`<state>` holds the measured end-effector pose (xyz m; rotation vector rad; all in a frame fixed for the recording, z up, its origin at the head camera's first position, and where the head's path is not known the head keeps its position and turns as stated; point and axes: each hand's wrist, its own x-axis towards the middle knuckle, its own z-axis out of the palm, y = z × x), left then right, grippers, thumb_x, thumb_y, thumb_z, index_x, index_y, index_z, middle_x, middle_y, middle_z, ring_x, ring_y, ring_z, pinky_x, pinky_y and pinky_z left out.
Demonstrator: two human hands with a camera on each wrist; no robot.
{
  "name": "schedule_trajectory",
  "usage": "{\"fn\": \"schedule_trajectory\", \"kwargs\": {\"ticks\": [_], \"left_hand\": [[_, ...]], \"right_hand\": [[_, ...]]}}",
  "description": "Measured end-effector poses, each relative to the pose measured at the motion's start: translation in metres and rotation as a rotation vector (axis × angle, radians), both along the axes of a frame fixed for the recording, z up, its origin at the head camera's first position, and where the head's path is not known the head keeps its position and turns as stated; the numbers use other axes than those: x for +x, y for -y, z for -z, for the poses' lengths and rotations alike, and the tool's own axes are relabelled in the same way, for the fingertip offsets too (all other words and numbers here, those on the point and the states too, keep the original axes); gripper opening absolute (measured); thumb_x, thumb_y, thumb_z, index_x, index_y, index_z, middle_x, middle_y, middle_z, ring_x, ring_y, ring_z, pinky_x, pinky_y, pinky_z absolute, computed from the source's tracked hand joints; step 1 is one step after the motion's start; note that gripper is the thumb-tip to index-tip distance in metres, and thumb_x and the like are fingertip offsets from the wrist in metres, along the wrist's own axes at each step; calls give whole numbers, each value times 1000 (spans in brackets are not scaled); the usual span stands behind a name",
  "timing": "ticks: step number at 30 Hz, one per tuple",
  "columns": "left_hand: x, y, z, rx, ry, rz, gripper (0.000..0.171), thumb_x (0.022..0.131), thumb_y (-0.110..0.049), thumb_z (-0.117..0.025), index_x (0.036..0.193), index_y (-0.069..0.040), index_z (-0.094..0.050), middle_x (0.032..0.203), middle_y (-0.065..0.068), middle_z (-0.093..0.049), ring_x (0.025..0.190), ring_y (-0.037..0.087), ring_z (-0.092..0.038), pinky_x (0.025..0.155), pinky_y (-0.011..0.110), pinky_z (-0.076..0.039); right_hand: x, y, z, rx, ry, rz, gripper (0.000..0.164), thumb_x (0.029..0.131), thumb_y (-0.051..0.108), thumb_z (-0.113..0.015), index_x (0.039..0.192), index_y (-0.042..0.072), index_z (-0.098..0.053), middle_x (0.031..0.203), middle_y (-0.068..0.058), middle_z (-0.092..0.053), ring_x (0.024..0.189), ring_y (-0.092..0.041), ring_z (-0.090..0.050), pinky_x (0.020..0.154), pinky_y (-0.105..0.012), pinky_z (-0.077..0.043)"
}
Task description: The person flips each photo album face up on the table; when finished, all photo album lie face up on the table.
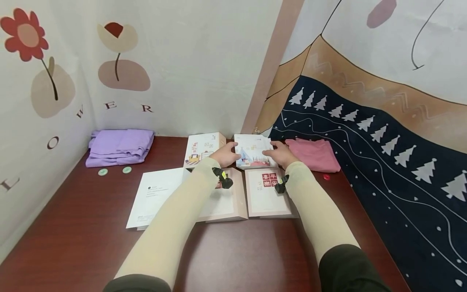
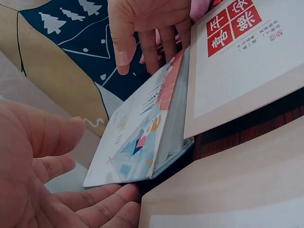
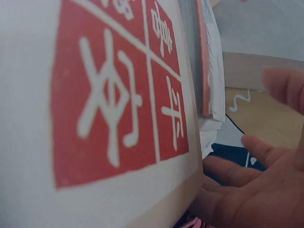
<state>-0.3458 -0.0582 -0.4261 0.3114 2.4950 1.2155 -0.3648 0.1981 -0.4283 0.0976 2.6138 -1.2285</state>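
A thick book with a pale illustrated cover lies at the back of the table, between my two hands. My left hand is at its left side; in the left wrist view the fingers extend along the lower edge and the thumb is held apart from the cover. On the opposite side is my right hand, its fingers stretched beside the book's edge with the thumb raised. Directly in front lies a book with a red character square, below the right wrist.
Left of the hands is another illustrated book. Another red-marked book and a white-covered book lie in front. Folded purple cloth, pink cloth, green discs and a red disc flank them.
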Motion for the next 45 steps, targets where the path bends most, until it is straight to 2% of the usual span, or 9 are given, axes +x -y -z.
{"fn": "schedule_trajectory", "kwargs": {"ticks": [3,8,12,19,24,28,29,33,45], "left_hand": [[2,6,-2,5,-4,11,70,107,-26,-56,167,-9,-24,166,21,-37,143,34,-50,118,48,-42],[8,22,-9,127,-9,16,65,109,-19,-52,167,-8,-26,152,24,-52,123,34,-64,101,43,-55],[9,37,-14,180,-57,-7,58,110,-16,-51,165,-7,-32,154,25,-51,141,38,-53,117,47,-45],[11,73,-15,158,-76,-107,58,111,-16,-48,166,-11,-30,157,23,-50,143,39,-52,114,51,-46],[16,95,-18,114,-70,-169,60,111,-18,-48,167,-14,-28,159,22,-46,145,38,-49,110,44,-49],[20,108,-21,50,-83,-202,60,111,-22,-48,167,-14,-28,164,24,-39,151,41,-40,120,50,-41],[22,111,-22,33,-84,-207,61,111,-22,-48,168,-14,-27,165,25,-37,153,42,-37,126,55,-30],[21,125,-19,-19,-74,-220,63,109,-17,-46,168,-10,-24,164,29,-36,151,44,-39,124,56,-33],[11,158,-4,-216,11,-143,69,97,-5,-43,164,3,-25,167,28,-29,149,40,-35,127,56,-27]], "right_hand": [[1,5,0,-56,-20,-3,79,101,32,-67,165,7,-29,169,-21,-31,155,-35,-30,129,-50,-26],[3,16,-7,-110,-74,4,77,101,31,-68,164,8,-30,161,-23,-41,146,-37,-42,124,-52,-33],[7,30,-13,-153,-85,9,75,102,32,-68,164,10,-31,158,-22,-45,143,-36,-46,122,-53,-37],[14,61,-19,-248,-53,-26,78,101,36,-72,164,19,-31,160,-20,-42,141,-37,-48,111,-56,-49],[19,82,-19,-302,-11,-50,78,100,38,-72,164,25,-29,162,-16,-39,139,-38,-49,94,-66,-56],[23,98,-18,-261,-75,-116,78,100,36,-72,165,19,-31,159,-21,-43,138,-40,-52,107,-62,-50],[24,102,-18,-247,-95,-133,78,100,35,-72,165,17,-31,158,-22,-44,138,-40,-52,109,-60,-49],[28,117,-17,-202,-130,-185,78,100,35,-73,164,15,-33,157,-23,-47,139,-38,-52,113,-55,-46],[30,152,-14,-193,-38,-259,85,97,40,-76,166,19,-31,160,-20,-44,146,-36,-46,118,-52,-42]]}}
